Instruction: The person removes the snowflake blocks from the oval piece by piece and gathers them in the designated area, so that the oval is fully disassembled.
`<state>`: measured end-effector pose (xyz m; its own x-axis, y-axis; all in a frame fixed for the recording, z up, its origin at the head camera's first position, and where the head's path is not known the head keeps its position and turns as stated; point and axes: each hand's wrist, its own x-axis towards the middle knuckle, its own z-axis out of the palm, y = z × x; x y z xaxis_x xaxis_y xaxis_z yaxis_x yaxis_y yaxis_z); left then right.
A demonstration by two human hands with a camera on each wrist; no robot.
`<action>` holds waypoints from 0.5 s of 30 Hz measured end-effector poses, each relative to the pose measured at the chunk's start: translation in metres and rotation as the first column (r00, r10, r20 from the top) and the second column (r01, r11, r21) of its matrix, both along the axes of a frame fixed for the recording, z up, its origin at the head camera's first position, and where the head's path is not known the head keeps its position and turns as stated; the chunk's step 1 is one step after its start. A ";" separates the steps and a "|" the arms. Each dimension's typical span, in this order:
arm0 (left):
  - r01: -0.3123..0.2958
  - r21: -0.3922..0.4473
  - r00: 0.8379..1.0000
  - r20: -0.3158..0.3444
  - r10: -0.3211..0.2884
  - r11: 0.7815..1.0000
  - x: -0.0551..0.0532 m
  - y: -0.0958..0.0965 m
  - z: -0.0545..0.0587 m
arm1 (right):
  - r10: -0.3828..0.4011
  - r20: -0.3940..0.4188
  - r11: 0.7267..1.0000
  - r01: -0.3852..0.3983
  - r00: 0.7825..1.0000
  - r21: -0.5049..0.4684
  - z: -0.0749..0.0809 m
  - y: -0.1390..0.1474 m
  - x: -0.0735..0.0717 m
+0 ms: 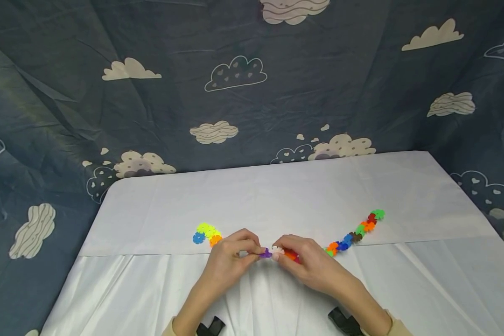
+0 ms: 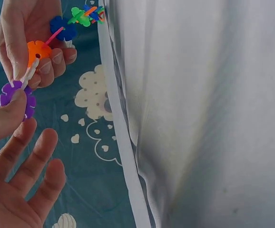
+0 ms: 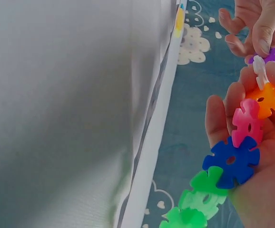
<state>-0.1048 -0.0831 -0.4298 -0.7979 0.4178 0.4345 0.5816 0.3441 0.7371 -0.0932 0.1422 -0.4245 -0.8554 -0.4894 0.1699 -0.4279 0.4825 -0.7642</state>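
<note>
My left hand (image 1: pixel 231 255) pinches a purple flower-shaped plastic disc (image 2: pixel 30 102) between thumb and forefinger, its other fingers spread apart. My right hand (image 1: pixel 312 265) pinches a white notched disc (image 3: pixel 259 71), which meets the purple one edge to edge. Whether their slots are fully pushed together cannot be made out. From the white disc a linked chain runs across the right palm: an orange disc (image 3: pixel 270 99), a pink disc (image 3: pixel 247 124), a dark blue disc (image 3: pixel 232 162) and green discs (image 3: pixel 203 198). Beyond the hand, the chain's multicoloured far part (image 1: pixel 356 234) lies on the table.
A short curved group of yellow, orange and blue discs (image 1: pixel 207 230) lies beside the left hand. White cloth covers the table (image 1: pixel 252 200). A dark cloud-print curtain (image 1: pixel 243 107) hangs behind it. Black objects (image 1: pixel 213 326) show at the lower edge near both wrists.
</note>
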 end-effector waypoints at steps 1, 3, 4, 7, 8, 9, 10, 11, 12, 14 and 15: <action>0.001 0.001 1.000 0.008 -0.001 1.000 0.000 0.000 0.000 | 0.001 -0.004 1.000 -0.001 1.000 -0.002 0.000 0.000 0.000; 0.003 0.000 1.000 0.017 -0.003 1.000 0.000 0.000 0.000 | -0.003 -0.011 1.000 0.003 1.000 -0.002 0.000 0.000 0.000; 0.003 -0.002 1.000 0.019 -0.003 1.000 0.000 0.000 0.000 | -0.005 -0.012 1.000 0.005 1.000 -0.001 0.000 0.000 0.000; 0.006 0.000 1.000 0.021 -0.006 1.000 0.001 0.000 0.000 | -0.004 -0.005 1.000 0.004 1.000 -0.006 0.001 0.000 0.000; 0.007 0.000 1.000 0.020 -0.007 1.000 0.001 0.000 0.000 | -0.003 0.001 1.000 0.003 1.000 -0.007 0.001 0.000 0.000; 0.008 0.001 1.000 0.020 -0.008 1.000 0.001 0.000 0.000 | -0.002 0.007 1.000 0.003 1.000 -0.009 0.001 0.001 0.000; 0.008 0.002 1.000 0.019 -0.009 1.000 0.001 0.000 0.000 | -0.001 0.010 1.000 0.001 1.000 -0.011 0.001 0.001 0.000; 0.008 0.003 1.000 0.020 -0.008 1.000 0.001 0.000 0.000 | -0.002 0.011 1.000 0.002 1.000 -0.012 0.001 0.001 0.000; 0.008 0.003 1.000 0.020 -0.008 1.000 0.000 0.000 0.000 | -0.002 0.009 1.000 0.002 1.000 -0.012 0.001 0.001 0.000; 0.004 0.001 1.000 0.021 -0.004 1.000 0.000 0.000 0.000 | -0.004 0.001 1.000 0.004 1.000 -0.011 0.001 0.001 -0.001; 0.000 -0.002 1.000 0.023 0.000 1.000 0.000 0.000 0.000 | -0.005 -0.006 1.000 0.005 1.000 -0.011 0.001 0.001 -0.001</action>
